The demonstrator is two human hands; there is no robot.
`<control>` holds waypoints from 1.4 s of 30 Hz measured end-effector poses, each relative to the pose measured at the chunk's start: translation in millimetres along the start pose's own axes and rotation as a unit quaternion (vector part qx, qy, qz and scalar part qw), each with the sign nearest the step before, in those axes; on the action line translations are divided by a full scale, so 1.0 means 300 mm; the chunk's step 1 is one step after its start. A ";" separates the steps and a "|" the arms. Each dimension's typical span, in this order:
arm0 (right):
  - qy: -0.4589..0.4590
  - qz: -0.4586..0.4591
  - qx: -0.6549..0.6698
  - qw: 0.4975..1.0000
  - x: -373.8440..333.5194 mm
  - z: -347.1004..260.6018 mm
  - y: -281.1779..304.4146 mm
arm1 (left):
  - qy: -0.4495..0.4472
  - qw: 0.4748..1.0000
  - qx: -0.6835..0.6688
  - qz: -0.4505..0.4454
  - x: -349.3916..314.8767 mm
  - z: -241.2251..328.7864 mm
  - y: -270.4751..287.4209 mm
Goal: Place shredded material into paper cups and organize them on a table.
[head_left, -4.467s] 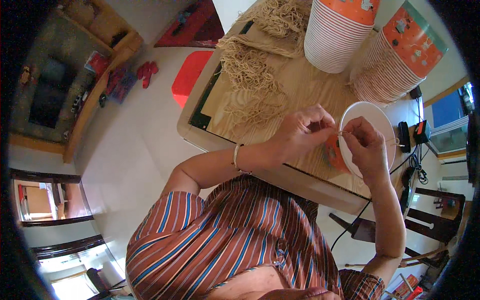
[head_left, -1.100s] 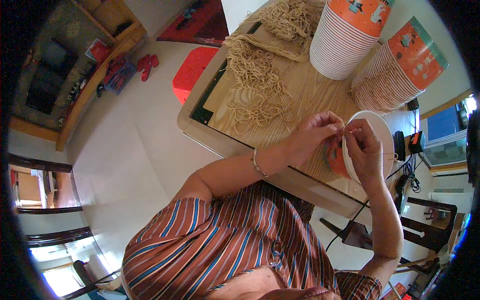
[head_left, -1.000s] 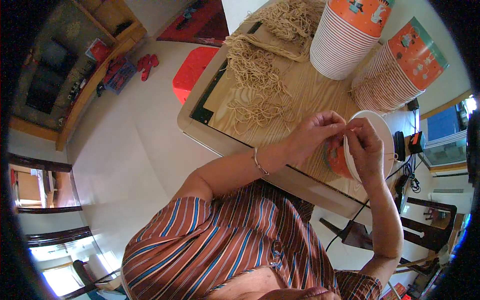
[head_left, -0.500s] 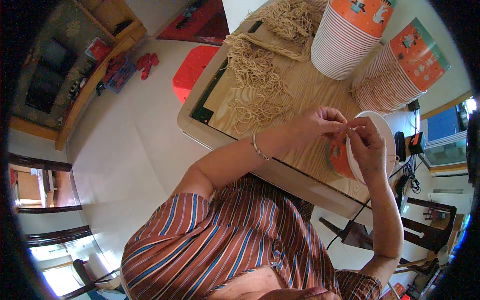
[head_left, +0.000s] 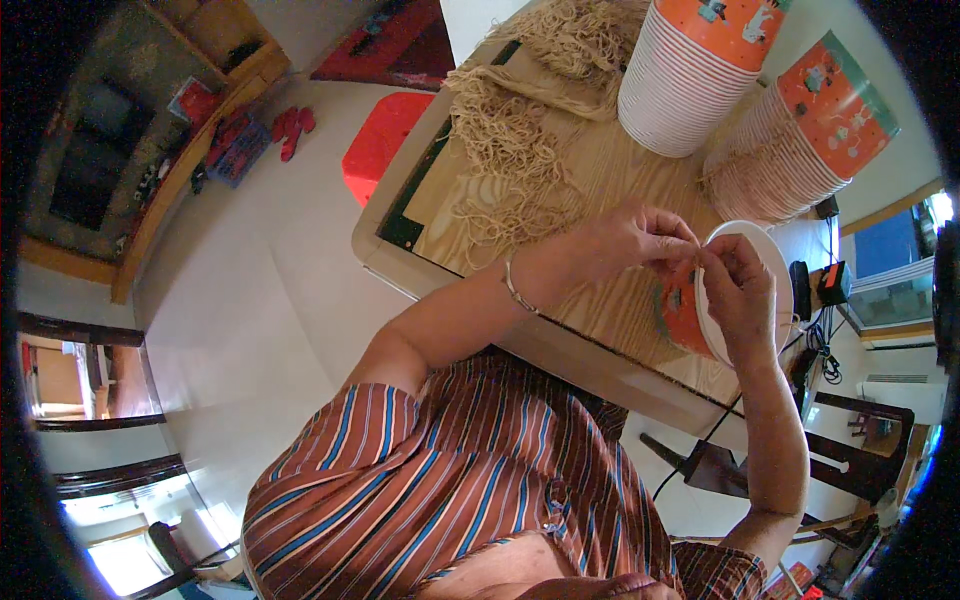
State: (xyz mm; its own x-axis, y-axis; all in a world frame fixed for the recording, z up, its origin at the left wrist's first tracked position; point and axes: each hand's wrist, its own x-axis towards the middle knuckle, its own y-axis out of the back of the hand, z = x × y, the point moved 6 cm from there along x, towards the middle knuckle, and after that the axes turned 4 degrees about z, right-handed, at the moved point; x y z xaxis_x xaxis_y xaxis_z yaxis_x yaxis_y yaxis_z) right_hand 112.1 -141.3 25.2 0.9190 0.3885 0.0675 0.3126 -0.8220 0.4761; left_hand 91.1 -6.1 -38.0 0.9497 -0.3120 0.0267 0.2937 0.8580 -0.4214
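Close together at the rim of an orange paper cup or tub point(head_left: 682, 312), my two hands meet with fingertips pinched. My left hand point(head_left: 655, 240), a bangle point(head_left: 517, 290) on its wrist, is closed at the left side of the rim. My right hand point(head_left: 740, 290) is also closed and lies across the white opening, which faces right and hides behind it in part. Whatever sits between the fingertips is too small to make out. A short pale cord end point(head_left: 797, 320) shows at the rim's right edge.
Tan cord point(head_left: 515, 150) lies in loose heaps on the wood-topped table point(head_left: 620, 315). Two tall stacks of similar cups, one nearer the middle point(head_left: 690, 80) and one at the right point(head_left: 790, 150), stand behind. A red stool point(head_left: 385, 140) is left; black cables point(head_left: 825, 345) hang right.
Both hands stay at the cup's rim. The fingertips have shifted slightly, with the left hand a little farther right. The cup has barely moved.
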 end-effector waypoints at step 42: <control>-0.121 -0.100 0.138 0.978 -0.022 0.020 0.009 | -0.024 0.999 -0.026 -0.001 0.000 -0.056 -0.015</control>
State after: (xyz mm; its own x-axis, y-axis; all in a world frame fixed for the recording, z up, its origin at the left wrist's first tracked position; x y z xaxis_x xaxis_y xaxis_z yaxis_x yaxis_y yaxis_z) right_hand 108.5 -148.5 20.8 0.8526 0.4703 -0.2276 0.5138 -0.8339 0.2017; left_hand 87.9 -17.0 -51.4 0.9535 -0.2931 0.0702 0.2910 0.8350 -0.4669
